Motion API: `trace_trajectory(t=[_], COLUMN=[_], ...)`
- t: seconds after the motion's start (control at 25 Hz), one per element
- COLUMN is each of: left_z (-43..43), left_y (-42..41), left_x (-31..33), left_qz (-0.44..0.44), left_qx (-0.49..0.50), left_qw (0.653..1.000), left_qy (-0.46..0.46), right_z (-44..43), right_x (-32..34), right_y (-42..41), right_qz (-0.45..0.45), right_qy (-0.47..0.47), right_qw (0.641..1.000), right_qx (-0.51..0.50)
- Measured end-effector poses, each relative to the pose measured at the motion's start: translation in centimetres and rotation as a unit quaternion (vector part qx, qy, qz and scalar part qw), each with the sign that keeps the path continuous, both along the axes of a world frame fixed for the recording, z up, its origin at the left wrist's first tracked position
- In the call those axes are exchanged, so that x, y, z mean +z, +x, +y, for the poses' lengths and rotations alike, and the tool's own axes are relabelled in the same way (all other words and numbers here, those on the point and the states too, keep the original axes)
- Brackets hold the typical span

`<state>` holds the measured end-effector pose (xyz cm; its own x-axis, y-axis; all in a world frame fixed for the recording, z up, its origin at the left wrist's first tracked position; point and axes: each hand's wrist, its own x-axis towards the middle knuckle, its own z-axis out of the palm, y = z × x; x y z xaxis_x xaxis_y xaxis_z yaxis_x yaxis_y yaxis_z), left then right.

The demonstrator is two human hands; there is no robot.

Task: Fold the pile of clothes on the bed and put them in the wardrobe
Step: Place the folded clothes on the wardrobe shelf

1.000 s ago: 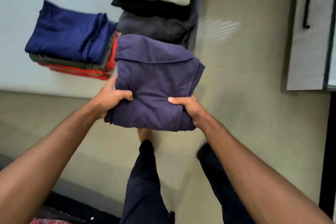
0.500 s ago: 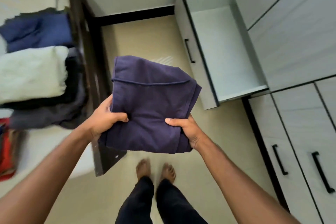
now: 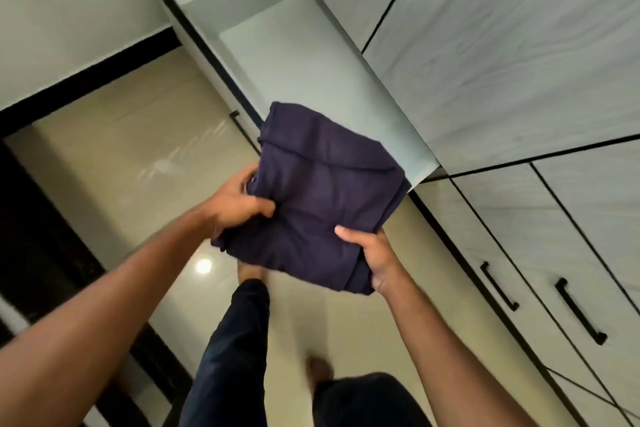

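Observation:
A folded dark purple garment (image 3: pixel 322 191) hangs in the air in front of me, its far corner over the near end of a pulled-out wardrobe drawer (image 3: pixel 291 55). My left hand (image 3: pixel 239 204) grips its left edge, thumb on top. My right hand (image 3: pixel 374 256) holds the near right corner, thumb on top and fingers under. The drawer's pale inside shows no contents. The wardrobe (image 3: pixel 519 45) fills the right side with grey wood-grain panels.
Lower wardrobe drawers with black bar handles (image 3: pixel 580 310) sit at the right. A dark bed frame (image 3: pixel 41 253) runs along the left. Glossy beige floor tiles (image 3: pixel 138 149) lie between them, with my legs and bare feet below the garment.
I have turned from the bed toward the wardrobe and stepped closer. The garment, still in both hands, now reaches over the open drawer; the bed's clothes piles have left the view.

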<state>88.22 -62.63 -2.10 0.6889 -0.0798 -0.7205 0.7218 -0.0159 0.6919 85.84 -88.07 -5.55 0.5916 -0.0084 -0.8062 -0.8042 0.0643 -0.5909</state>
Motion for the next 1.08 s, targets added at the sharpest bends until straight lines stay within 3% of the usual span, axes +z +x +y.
trace_trajectory(t=[0.2, 0.36, 0.44, 0.56, 0.72, 0.84, 0.92, 1.0, 1.08], left_z=[-2.7, -6.7, -8.8, -11.2, -11.6, -11.3, -10.8, -10.2, -9.8], left_y=[12.9, 23.0, 23.1, 19.4, 22.5, 22.8, 21.7, 22.5, 22.7], left_x=[-4.0, -11.6, -16.4, -23.1, -28.9, -30.6, -31.4, -30.5, -29.4], left_qz=[-0.02, -0.035, -0.033, 0.055, 0.01, 0.009, -0.038, -0.133, -0.264], left_qx=[-0.111, -0.217, -0.256, -0.276, -0.353, -0.368, -0.415, -0.411, -0.442], left_qw=[0.993, 0.972, 0.958, 0.947, 0.92, 0.902, 0.863, 0.834, 0.766], left_qy=[0.023, 0.078, 0.122, 0.157, 0.168, 0.226, 0.285, 0.344, 0.385], right_z=[-1.0, -2.6, -2.4, -1.9, -1.2, -1.3, -1.1, -0.3, 0.5], right_x=[-3.4, -11.2, -15.2, -21.1, -25.8, -26.9, -25.9, -23.5, -21.8], right_y=[8.4, 13.1, 14.4, 14.1, 12.2, 12.4, 12.6, 12.4, 12.0], right_qz=[-0.009, 0.014, 0.046, 0.109, 0.125, 0.104, 0.096, 0.071, -0.041], right_qy=[-0.019, -0.042, -0.059, -0.09, -0.134, -0.187, -0.243, -0.353, -0.433], right_qw=[0.994, 0.978, 0.967, 0.946, 0.929, 0.935, 0.937, 0.92, 0.898], right_qx=[-0.103, -0.202, -0.244, -0.29, -0.322, -0.283, -0.234, -0.152, -0.072])
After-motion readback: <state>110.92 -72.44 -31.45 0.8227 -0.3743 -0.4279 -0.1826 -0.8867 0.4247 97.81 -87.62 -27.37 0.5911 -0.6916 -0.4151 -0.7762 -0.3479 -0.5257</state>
